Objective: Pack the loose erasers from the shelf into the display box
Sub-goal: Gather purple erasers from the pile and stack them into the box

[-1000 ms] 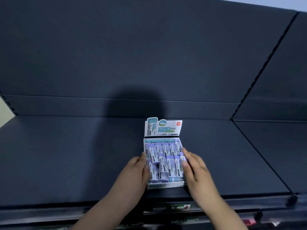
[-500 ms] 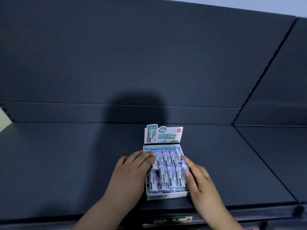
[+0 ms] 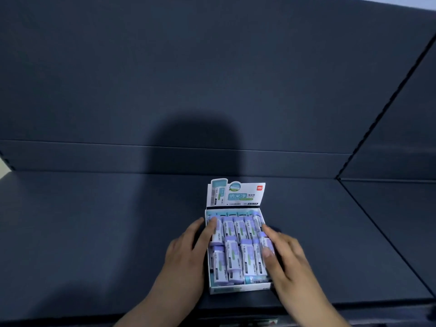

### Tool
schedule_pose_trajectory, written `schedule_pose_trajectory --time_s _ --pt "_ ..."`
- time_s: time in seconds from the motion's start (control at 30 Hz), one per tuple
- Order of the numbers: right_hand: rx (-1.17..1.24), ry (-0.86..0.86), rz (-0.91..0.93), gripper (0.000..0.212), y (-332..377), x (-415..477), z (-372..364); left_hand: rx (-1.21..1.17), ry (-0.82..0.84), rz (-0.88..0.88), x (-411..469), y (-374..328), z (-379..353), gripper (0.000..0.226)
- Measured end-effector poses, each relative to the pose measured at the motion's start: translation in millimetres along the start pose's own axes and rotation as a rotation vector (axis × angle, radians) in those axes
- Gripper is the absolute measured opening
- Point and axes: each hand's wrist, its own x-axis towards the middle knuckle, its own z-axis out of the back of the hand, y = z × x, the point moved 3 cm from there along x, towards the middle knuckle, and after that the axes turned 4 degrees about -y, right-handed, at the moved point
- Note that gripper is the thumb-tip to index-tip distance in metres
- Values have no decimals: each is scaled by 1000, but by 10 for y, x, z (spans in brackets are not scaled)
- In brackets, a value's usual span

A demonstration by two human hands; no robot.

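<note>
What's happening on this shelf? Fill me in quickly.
A person is packing erasers into a small display box that sits near the front of a dark shelf. The box looks close to full, with two rows of wrapped erasers, some lying unevenly. The left hand rests fingers on the back-left erasers, and the right hand presses the right-hand ones, apparently settling them in place. No loose erasers show on the shelf around the box.
</note>
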Motion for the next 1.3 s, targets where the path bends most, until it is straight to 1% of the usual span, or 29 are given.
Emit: schedule_pose_trajectory --time_s 0.03,0.1,0.17,0.23,0.37,0.47,0.53,0.6,0.7,0.77,0.83,0.87,0.93,0.97,1.07,1.13,1.2,1.3 --pt "-37 21 17 35 24 29 18 0 -10 -11 4 13 -21 68" --pt "-203 34 93 41 53 104 58 -10 19 -21 13 40 -68 69" --pt "-385 -29 202 51 101 211 101 -25 0 -45 14 68 -100 70" --pt "-469 -76 319 51 206 327 119 -40 1 -38 18 68 -97 68" --pt "-518 63 495 52 452 472 7 -40 -20 -47 19 34 -57 67" --pt "-585 167 565 55 545 503 -122 -40 -39 -33 56 9 1 65" --pt "-606 220 568 59 553 517 -175 -41 -42 -37 46 15 -4 65" --pt "-576 239 532 60 537 554 -138 -51 -24 -45 15 24 -37 69" --pt "-565 206 446 60 497 617 44 -55 -13 -18 3 29 -43 72" --pt "-586 182 439 59 470 621 145 -49 -41 -27 13 -33 4 72" --pt "-603 203 451 56 471 584 167 -159 -66 -3 11 -79 87 69" --pt "-606 224 460 57 477 559 149 -167 -65 9 1 -77 101 70" --pt "-607 246 483 59 522 511 89 -60 -59 -94 1 -101 105 81" --pt "-602 244 485 61 545 498 61 -21 -58 -132 11 -108 142 79" --pt "-591 211 465 63 580 495 -25 66 -107 -106 106 -15 220 65" --pt "-597 194 456 65 603 512 -76 142 -133 -109 184 55 283 66" --pt "-612 218 428 65 642 525 -105 231 -163 -189 250 93 341 61" --pt "-603 258 395 59 693 553 -113 285 -120 -285 305 78 382 58"
